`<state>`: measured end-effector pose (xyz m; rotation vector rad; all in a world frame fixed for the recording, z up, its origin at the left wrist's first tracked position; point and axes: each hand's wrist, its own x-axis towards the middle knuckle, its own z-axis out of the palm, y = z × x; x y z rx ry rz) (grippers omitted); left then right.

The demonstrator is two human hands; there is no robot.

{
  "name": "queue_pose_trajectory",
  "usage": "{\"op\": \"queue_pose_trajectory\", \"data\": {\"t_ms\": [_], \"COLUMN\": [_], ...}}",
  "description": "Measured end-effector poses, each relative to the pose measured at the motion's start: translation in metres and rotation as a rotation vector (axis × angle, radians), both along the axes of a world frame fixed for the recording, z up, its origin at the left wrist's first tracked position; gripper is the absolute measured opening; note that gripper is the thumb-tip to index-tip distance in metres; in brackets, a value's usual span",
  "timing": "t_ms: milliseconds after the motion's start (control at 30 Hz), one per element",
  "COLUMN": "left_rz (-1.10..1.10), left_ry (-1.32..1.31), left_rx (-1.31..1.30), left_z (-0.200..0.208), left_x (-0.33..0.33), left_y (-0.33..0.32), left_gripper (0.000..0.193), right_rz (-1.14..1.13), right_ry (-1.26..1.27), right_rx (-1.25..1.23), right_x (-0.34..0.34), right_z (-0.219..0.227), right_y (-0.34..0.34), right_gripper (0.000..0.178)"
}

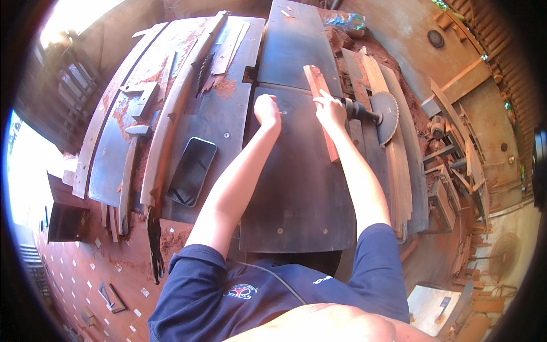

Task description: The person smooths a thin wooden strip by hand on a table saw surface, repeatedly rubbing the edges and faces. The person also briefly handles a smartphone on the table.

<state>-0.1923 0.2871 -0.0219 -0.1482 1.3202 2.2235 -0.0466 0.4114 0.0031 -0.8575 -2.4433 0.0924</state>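
Observation:
A reddish strip of wood (315,81) lies lengthwise on the dark metal machine table (296,188). My right hand (330,111) grips it around its middle, with the fingers laid across its top. To the left, my left hand (268,111) hovers over or rests on the same table, its fingers curled into a loose fist; nothing shows in it. Just right of my right hand is a toothed circular saw blade (385,118) on a dark spindle (362,110). Whether the blade turns cannot be told.
On the left table part lie a black phone (192,172), a hammer (137,130), a wooden try square (146,98), a drill bit (203,73) and a long wooden rail (176,114). Sawdust and boards (399,182) line the right. Scrap wood (447,196) stands beyond; tiled floor (85,268) is lower left.

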Motion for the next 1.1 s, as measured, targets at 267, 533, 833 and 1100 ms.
{"op": "queue_pose_trajectory", "data": {"t_ms": [267, 533, 833, 1100], "left_rz": [-0.156, -0.384, -0.39, -0.335], "left_ry": [0.498, 0.615, 0.667, 0.651], "left_rx": [-0.55, -0.651, -0.637, -0.53], "left_z": [0.014, 0.026, 0.03, 0.031], "left_x": [0.027, 0.034, 0.031, 0.028], "left_y": [-0.003, -0.007, -0.005, -0.003], "left_gripper": [0.032, 0.027, 0.02, 0.019], "right_rz": [-0.029, -0.106, -0.092, -0.071], "right_ry": [-0.038, -0.102, -0.092, -0.002], "right_rx": [0.044, 0.052, -0.09, -0.276], "right_x": [-0.08, -0.173, -0.202, -0.18], "right_z": [-0.005, -0.011, -0.021, -0.025], "right_y": [0.087, 0.2, 0.259, 0.255], "right_gripper": [0.019, 0.021, 0.023, 0.025]}}
